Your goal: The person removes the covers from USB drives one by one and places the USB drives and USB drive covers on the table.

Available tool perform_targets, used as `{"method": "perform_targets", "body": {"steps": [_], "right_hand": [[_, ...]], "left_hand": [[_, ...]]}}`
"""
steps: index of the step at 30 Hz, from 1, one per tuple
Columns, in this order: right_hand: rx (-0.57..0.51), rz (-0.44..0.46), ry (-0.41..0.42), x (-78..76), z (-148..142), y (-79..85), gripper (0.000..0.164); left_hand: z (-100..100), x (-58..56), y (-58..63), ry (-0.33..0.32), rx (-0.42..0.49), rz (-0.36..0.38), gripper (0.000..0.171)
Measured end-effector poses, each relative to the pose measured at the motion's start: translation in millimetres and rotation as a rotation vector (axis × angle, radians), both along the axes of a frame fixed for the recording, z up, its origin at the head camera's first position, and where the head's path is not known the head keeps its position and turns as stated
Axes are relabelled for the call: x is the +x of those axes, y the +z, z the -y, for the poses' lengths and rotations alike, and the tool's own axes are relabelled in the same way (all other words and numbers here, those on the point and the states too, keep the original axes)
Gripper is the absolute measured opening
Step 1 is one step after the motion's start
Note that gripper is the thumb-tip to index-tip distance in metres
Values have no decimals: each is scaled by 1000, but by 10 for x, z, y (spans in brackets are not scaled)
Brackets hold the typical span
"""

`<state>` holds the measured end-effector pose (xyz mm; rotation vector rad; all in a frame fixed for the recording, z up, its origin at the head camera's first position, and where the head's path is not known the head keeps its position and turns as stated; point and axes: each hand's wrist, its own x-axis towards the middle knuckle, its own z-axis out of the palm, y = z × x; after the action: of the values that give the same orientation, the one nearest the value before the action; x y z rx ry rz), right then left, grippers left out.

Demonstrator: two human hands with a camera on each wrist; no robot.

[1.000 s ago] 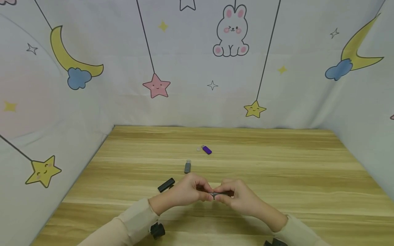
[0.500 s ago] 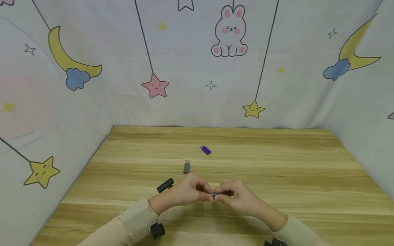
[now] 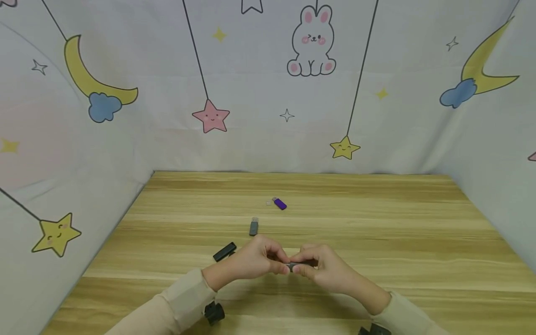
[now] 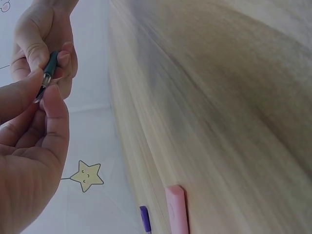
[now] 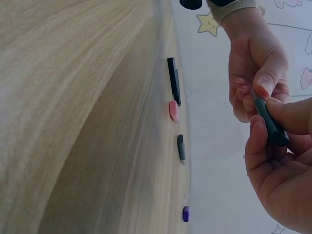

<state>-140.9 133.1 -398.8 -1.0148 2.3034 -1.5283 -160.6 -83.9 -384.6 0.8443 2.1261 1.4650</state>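
Above the wooden table, both hands meet on a small dark green-grey USB stick (image 5: pixel 269 123). My right hand (image 3: pixel 328 269) pinches its body between thumb and fingers. The thumb and fingertips of my left hand (image 3: pixel 257 258) pinch the end with the metal connector (image 4: pixel 46 79). Something clear shows at that tip in the left wrist view, but fingers cover much of it and I cannot tell whether it is a separate cap. Beyond the left hand lies a grey USB stick (image 3: pixel 253 227) with its metal plug bare.
Farther back on the table (image 3: pixel 377 223) lie a purple USB stick (image 3: pixel 280 204) and a small clear cap (image 3: pixel 268 203). A black oblong stick (image 3: pixel 224 251) lies beside the left wrist. The wrist views show a pink piece (image 4: pixel 176 209). Patterned cloth (image 3: pixel 259 149) walls the table.
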Motion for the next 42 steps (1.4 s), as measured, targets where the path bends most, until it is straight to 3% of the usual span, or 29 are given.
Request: {"method": "perform_targets", "body": {"steps": [11,26,35,42], "right_hand": [[-4,5,21,-25,-29,4,21],[19,41,22,-45,-54,35,23],[25,13,32,-85,-92,40,23],[46,36,-24,-118,-122,84,23]], "left_hand": [[-20,7,28,31,-28,37,9],[-22,-13,29,30,-27,30,9],[-14,-50,27,28,-18,-4,9],[-7,-83,53,75,-30,-5,11]]}}
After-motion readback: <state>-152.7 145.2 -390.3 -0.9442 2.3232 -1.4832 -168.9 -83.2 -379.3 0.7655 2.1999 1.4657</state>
